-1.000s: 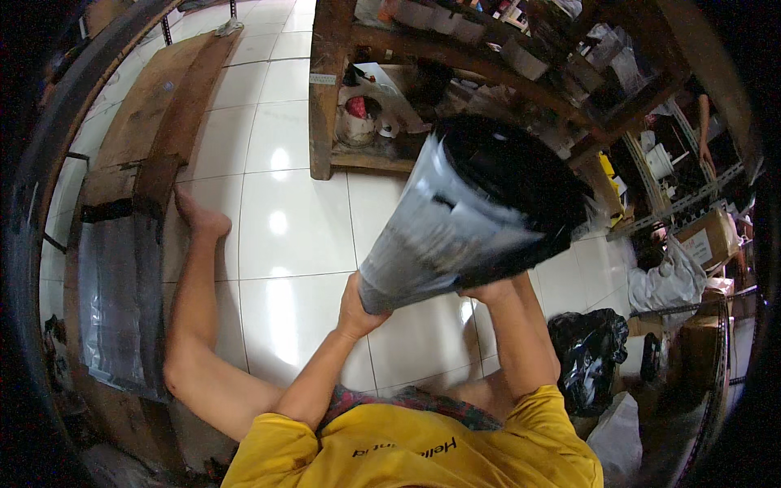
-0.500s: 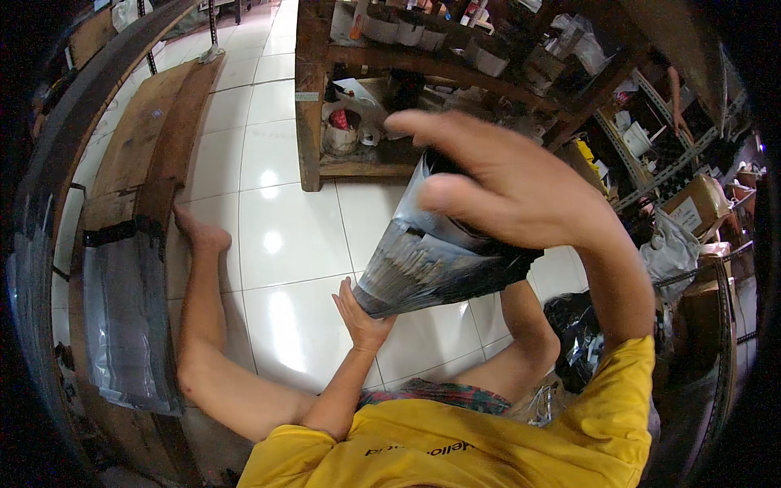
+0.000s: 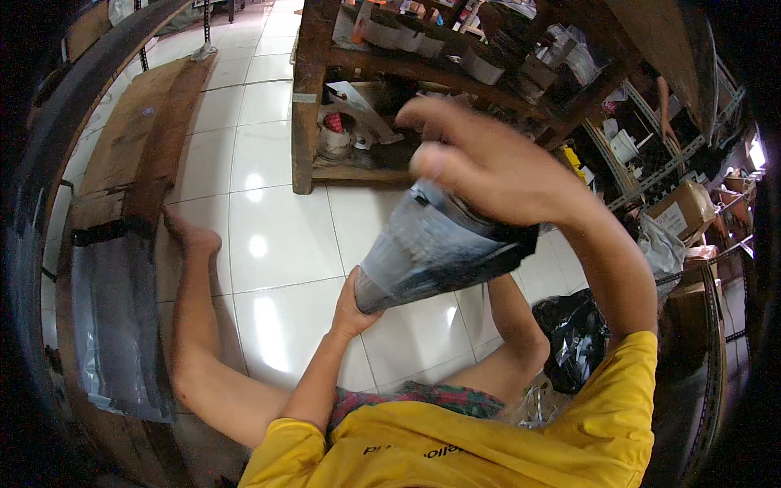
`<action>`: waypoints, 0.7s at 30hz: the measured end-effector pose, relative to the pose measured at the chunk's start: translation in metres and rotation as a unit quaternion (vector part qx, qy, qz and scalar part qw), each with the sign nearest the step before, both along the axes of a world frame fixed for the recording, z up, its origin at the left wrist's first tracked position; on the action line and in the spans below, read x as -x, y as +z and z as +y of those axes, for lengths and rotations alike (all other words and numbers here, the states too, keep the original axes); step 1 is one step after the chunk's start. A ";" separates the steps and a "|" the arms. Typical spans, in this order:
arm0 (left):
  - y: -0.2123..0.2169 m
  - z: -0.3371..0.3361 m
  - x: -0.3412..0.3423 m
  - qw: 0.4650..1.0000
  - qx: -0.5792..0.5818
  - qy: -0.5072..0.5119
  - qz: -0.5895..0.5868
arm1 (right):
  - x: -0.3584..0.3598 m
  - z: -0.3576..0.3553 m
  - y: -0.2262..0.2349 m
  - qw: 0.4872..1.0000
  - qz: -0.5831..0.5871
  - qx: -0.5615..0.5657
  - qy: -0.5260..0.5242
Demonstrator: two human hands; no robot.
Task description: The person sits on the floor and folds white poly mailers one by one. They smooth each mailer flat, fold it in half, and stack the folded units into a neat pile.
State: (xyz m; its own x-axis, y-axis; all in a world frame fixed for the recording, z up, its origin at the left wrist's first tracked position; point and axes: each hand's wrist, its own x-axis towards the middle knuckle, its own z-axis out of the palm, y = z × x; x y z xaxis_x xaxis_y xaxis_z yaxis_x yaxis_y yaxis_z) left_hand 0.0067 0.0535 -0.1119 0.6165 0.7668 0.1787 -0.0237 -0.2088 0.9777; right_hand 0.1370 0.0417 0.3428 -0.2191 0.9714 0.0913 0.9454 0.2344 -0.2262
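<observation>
A thick stack of grey and black plastic bags (image 3: 439, 244) is held in front of me, slanting up to the right, its sheets partly fanned. My left hand (image 3: 353, 307) is closed around its narrow lower-left end. Over the wide upper end hovers my right hand (image 3: 496, 175), curved, with the thumb and fingers apart and slightly blurred. Whether its palm touches the bags I cannot tell. To the left, another pile of translucent plastic bags (image 3: 118, 317) with a black upper edge lies flat on a long wooden plank (image 3: 134, 138).
A wooden shelf (image 3: 304, 122) stands ahead, with rolls (image 3: 399, 32) and a white container (image 3: 335, 140) on it. Black plastic (image 3: 569, 342) lies by my right knee. Cardboard boxes (image 3: 683, 211) and metal racks (image 3: 651, 183) are at the right. White floor tiles (image 3: 272, 236) stretch between.
My right hand has shifted slightly up and left, with its fingers more curved. The stack of bags has bent, and its fanned face looks smoother. My left hand keeps its grip.
</observation>
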 end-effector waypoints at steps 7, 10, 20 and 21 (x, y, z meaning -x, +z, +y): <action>0.018 -0.049 -0.008 0.960 -0.093 0.257 0.065 | 0.009 0.005 -0.010 0.996 -0.019 0.086 -0.034; 0.028 -0.056 -0.006 0.947 -0.120 0.278 0.107 | 0.010 0.007 0.002 0.999 0.034 0.024 -0.016; 0.006 -0.013 -0.012 0.994 -0.036 0.101 -0.010 | -0.012 -0.007 0.002 0.993 0.062 0.026 -0.095; 0.011 -0.016 -0.009 0.992 -0.048 0.112 -0.018 | -0.012 -0.008 0.007 0.993 0.087 0.012 -0.084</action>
State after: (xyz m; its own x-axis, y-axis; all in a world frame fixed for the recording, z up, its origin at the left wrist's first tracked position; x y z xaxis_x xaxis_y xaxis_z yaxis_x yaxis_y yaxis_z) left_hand 0.0161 0.0374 -0.1011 0.4236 0.8623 0.2774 -0.0013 -0.3057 0.9521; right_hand 0.1492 0.0333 0.3501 -0.0361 0.9953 0.0898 0.9171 0.0687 -0.3928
